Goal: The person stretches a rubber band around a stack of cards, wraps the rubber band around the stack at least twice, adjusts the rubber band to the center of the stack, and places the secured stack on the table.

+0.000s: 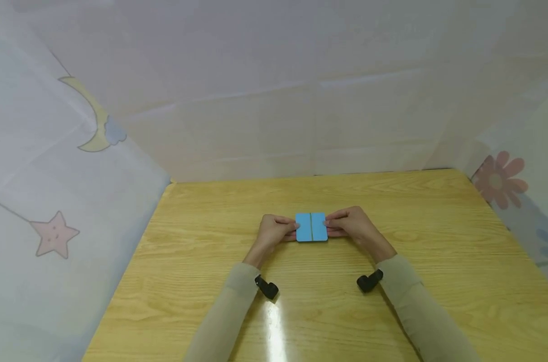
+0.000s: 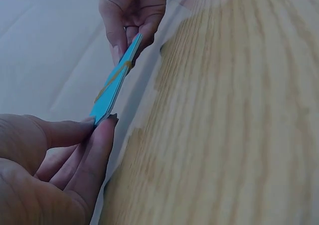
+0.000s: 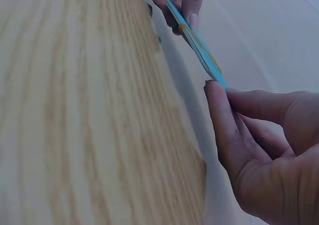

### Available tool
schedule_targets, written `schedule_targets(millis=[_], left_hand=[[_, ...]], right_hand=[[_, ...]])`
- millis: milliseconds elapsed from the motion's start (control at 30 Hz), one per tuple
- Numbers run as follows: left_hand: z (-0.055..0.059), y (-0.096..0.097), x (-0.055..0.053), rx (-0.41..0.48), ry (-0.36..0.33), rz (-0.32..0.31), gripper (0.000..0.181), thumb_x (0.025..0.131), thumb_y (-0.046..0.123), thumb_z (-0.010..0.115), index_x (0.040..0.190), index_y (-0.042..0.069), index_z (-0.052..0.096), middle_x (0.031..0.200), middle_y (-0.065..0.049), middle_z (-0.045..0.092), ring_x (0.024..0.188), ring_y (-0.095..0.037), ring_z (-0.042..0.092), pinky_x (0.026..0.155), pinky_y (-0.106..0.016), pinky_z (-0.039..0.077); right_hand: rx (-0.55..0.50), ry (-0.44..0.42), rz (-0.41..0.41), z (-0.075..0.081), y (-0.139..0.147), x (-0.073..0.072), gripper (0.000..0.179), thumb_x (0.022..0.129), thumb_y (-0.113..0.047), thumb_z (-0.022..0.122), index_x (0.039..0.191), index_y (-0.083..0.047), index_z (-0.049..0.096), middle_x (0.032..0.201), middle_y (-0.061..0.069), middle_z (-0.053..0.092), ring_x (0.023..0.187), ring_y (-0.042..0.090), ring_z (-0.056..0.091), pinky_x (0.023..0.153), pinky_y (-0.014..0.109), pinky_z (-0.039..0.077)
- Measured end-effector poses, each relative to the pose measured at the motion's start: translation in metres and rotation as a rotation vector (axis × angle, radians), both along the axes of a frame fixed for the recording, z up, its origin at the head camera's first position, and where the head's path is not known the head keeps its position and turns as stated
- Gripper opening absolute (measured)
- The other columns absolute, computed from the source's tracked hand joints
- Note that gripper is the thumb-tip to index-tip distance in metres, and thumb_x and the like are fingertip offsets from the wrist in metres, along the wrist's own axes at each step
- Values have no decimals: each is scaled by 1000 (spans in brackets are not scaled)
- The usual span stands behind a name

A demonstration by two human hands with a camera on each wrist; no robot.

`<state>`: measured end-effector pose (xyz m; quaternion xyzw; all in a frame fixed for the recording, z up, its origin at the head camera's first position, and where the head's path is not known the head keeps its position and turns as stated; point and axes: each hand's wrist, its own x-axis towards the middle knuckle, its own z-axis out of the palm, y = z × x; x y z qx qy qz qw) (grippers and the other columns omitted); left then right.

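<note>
A thin stack of light blue cards (image 1: 303,229) with rounded corners is held between my two hands. Round its middle runs a yellowish rubber band (image 1: 312,227), which crosses the stack at a slant in the left wrist view. My left hand (image 1: 271,233) pinches the left edge between thumb and fingers. On the opposite edge, my right hand (image 1: 354,224) pinches it the same way. Both wrist views show the stack (image 2: 107,100) edge-on, with several thin layers along its side. It appears raised off the table, its blue face up.
The wooden table (image 1: 201,301) stretches under both arms, with a bright reflection near the front. Pale cloth (image 1: 255,125) hangs behind it and at both sides, printed with a moon, a star and flowers. A small black device (image 1: 267,288) sits on each wrist.
</note>
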<state>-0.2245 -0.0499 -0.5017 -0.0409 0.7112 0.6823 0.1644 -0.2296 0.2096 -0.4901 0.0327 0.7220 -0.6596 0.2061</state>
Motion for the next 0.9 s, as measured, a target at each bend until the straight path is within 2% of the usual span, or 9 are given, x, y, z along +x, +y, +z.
schedule_targets(millis=[133, 600, 900], left_hand=[[-1, 1, -2, -19, 13, 7, 15, 96, 6, 77, 107, -3, 80, 104, -19, 79, 74, -15, 79, 76, -30, 70], [2, 2, -7, -87, -13, -19, 16, 95, 5, 77, 108, -4, 79, 104, -21, 80, 72, -16, 79, 74, -31, 70], [13, 6, -7, -207, 46, -25, 11, 94, 6, 79, 101, -2, 82, 99, -17, 81, 68, -16, 77, 68, -31, 70]], right_hand=[[17, 5, 8, 1, 0, -2, 37, 102, 1, 66, 134, 18, 61, 104, 12, 77, 85, 12, 78, 85, 33, 69], [57, -7, 39, -2, -2, -7, 34, 102, -1, 66, 131, 18, 63, 103, 13, 76, 82, 14, 78, 84, 34, 69], [106, -10, 40, 1, -5, -9, 34, 102, -3, 67, 130, 17, 64, 102, 15, 75, 80, 14, 78, 81, 33, 70]])
